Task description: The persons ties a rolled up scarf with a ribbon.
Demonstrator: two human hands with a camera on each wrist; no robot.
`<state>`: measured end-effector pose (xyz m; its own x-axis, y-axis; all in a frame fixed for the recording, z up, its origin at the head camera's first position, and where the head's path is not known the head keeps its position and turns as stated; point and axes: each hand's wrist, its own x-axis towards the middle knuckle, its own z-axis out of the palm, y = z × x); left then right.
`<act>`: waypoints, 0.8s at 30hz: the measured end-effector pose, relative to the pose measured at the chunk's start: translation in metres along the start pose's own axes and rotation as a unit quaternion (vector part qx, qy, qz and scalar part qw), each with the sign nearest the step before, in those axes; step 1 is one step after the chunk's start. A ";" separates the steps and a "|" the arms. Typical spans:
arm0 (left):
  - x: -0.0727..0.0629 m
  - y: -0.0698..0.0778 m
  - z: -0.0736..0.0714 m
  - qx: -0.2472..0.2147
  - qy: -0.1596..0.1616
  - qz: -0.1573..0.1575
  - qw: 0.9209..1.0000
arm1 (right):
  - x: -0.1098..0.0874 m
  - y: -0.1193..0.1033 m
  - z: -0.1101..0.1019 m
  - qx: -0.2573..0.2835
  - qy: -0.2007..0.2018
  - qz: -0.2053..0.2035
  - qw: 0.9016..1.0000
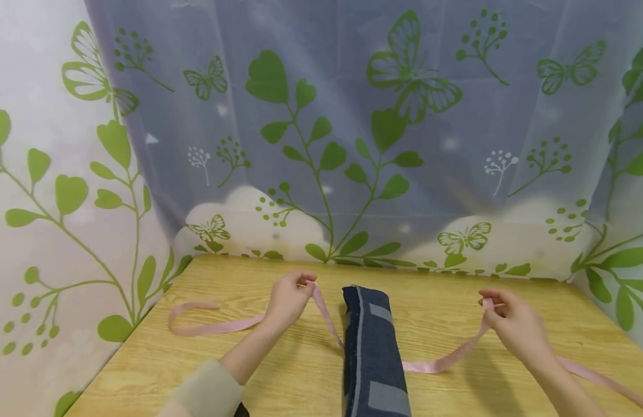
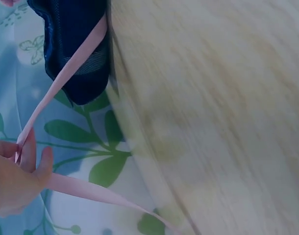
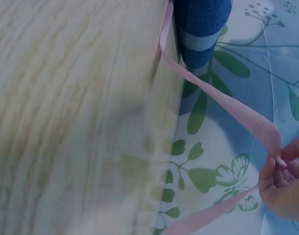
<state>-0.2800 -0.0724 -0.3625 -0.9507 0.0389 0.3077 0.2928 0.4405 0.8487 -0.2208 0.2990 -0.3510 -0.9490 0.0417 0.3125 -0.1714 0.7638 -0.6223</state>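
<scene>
A folded bundle of dark blue denim-like cloth (image 1: pixel 376 347) with lighter patches lies lengthwise on the table. A pink ribbon (image 1: pixel 441 364) runs beneath it and comes out on both sides. On the left, my left hand (image 1: pixel 290 301) pinches the ribbon above the table, and its tail curls away on the wood behind the wrist. My right hand (image 1: pixel 517 324) pinches the other side of the ribbon, raised to the right of the bundle. Both wrist views show the ribbon (image 2: pixel 66 73) stretching from the cloth (image 3: pixel 201 29) to the fingers.
The wood-grain table (image 1: pixel 238 278) meets a blue-grey curtain (image 1: pixel 327 145) printed with green leaves and butterflies. Pale printed hangings stand at the left and right. A small black object (image 1: pixel 241 410) shows by the left sleeve at the bottom edge.
</scene>
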 end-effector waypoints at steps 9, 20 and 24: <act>0.006 0.011 0.007 -0.007 -0.032 -0.003 0.999 | 0.004 -0.018 0.003 -0.052 0.022 -0.050 0.997; 0.006 0.016 0.013 -0.017 -0.047 0.027 0.998 | 0.009 -0.036 0.009 -0.057 0.022 -0.052 0.997; 0.006 0.019 0.015 -0.011 -0.056 0.042 0.997 | 0.010 -0.043 0.013 -0.039 0.011 -0.053 0.998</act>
<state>-0.2812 -0.0504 -0.3509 -0.9280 0.1756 0.3285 0.3723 0.4117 0.8318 -0.2258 0.2587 -0.3304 -0.9202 -0.0282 0.3904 -0.2488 0.8121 -0.5278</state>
